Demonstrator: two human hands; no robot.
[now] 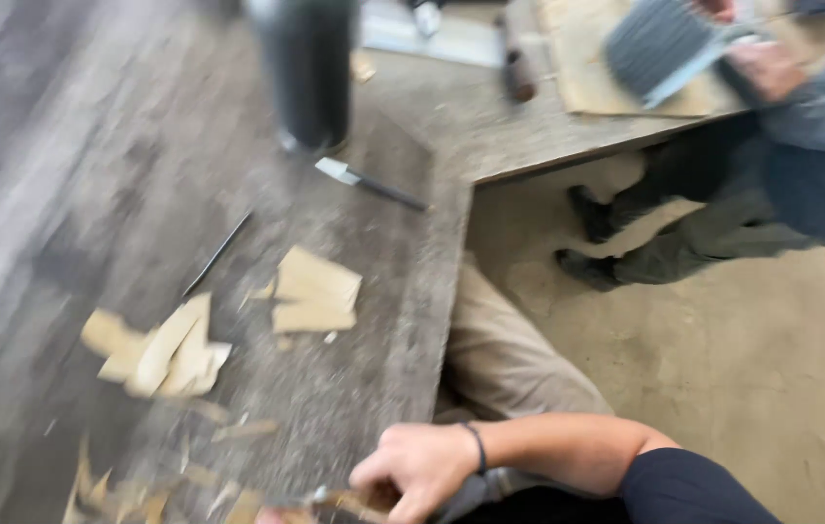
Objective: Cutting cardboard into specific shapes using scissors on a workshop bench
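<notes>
My right hand, at the bottom centre of the frame, is clamped around a brown, blurred piece at the tabletop edge; my left hand shows only as a sliver at the bottom edge, so I cannot tell its state. Torn cardboard scraps lie mid-left, a dark cylinder stands at upper centre with a flat blade tool just below it. At upper right, another person's hand rests on a grey ribbed part.
</notes>
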